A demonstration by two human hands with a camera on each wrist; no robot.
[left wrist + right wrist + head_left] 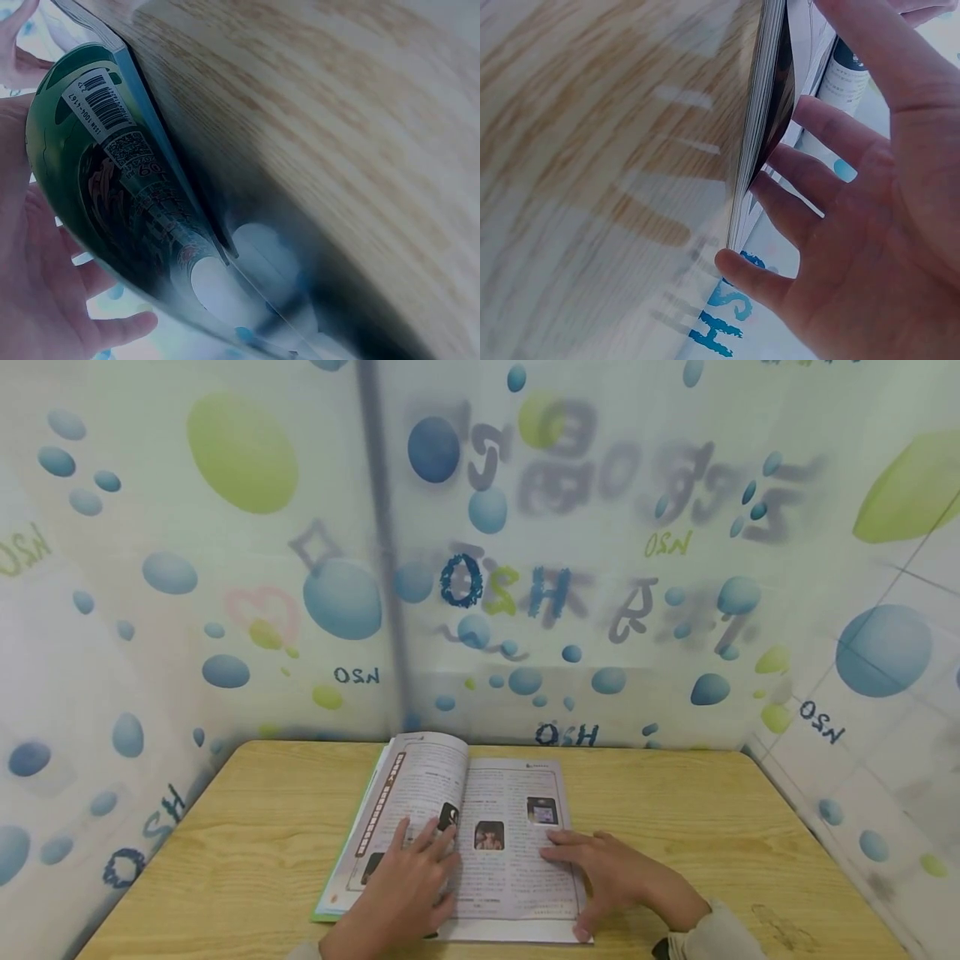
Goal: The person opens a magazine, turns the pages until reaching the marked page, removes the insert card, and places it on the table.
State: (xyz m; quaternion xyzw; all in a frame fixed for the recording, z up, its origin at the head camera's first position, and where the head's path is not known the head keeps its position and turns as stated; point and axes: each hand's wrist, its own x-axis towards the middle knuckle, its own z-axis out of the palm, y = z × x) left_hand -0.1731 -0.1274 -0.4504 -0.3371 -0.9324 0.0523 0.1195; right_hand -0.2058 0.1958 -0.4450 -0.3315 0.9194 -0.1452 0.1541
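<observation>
An open magazine [491, 885] lies on the wooden table, its left page [420, 768] bowed up near the spine. Across the lower part of that page rests my left hand [408, 881], fingers spread. From the left wrist view, the magazine's green back cover [67, 165] curves up off the table, showing a barcode [105, 105]. My right hand [611, 872] is at the right page's outer edge, fingertips over the print and thumb by the lower corner. In the right wrist view its fingers [810, 176] reach loosely to the page edges [757, 112].
The wooden table [225, 827] extends on both sides of the magazine. Behind it and at both sides hang pale sheets [480, 693] printed with blue and green drops, close against the table's edges.
</observation>
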